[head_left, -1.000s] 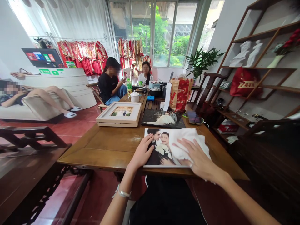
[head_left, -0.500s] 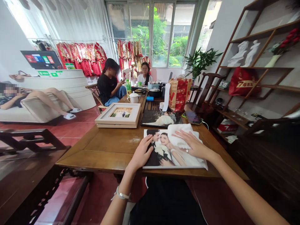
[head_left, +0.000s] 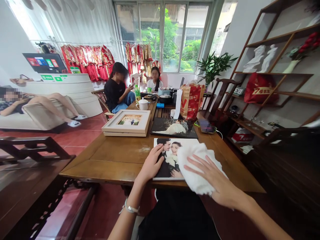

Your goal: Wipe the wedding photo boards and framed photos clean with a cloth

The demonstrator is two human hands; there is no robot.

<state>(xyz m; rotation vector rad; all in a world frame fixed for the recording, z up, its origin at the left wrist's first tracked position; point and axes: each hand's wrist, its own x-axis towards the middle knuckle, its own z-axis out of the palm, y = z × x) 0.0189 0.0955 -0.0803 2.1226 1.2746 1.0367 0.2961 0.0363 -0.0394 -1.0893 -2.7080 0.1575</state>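
A wedding photo panel with a white ground lies flat at the near edge of the brown wooden table. On its left side rests my left hand, fingers stretched out and holding the panel down by touch alone. My right hand is spread flat on a white cloth, pressing it against the panel's right half. The cloth covers that half and hangs over the near edge. Just behind lies a dark photo panel with a white gown. Left of it are stacked white picture frames.
Farther back stand a lidded white cup, a red paper bag and a phone with a cable. A person in black sits at the table's left side, another person at the far end. Shelves line the right.
My right hand has slid the white cloth toward me and to the right, over the panel's near edge. My left hand has stayed in place.
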